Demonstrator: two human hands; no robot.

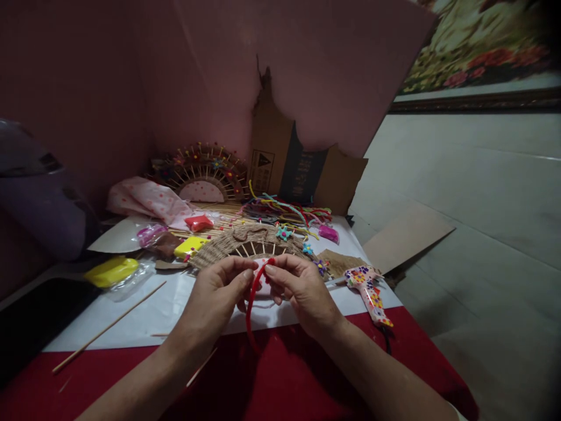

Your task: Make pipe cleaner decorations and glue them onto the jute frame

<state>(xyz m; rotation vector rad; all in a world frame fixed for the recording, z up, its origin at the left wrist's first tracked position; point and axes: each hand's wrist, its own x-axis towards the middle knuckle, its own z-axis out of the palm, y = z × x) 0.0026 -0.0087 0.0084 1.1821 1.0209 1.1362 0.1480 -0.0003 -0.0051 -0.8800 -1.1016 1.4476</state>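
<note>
A red pipe cleaner is pinched between the fingertips of both hands, bent into a curve at the top with its tail hanging down. My left hand grips it from the left, my right hand from the right, the fingertips almost meeting. Just behind the hands lies a woven half-round fan of twine and sticks. Small pipe-cleaner flowers, such as a turquoise flower, sit along its right side. The hands partly cover its lower middle.
A flower-patterned glue gun lies at the right. Behind are a second decorated fan, torn cardboard and a pile of pipe cleaners. Yellow clay and a wooden stick lie at the left.
</note>
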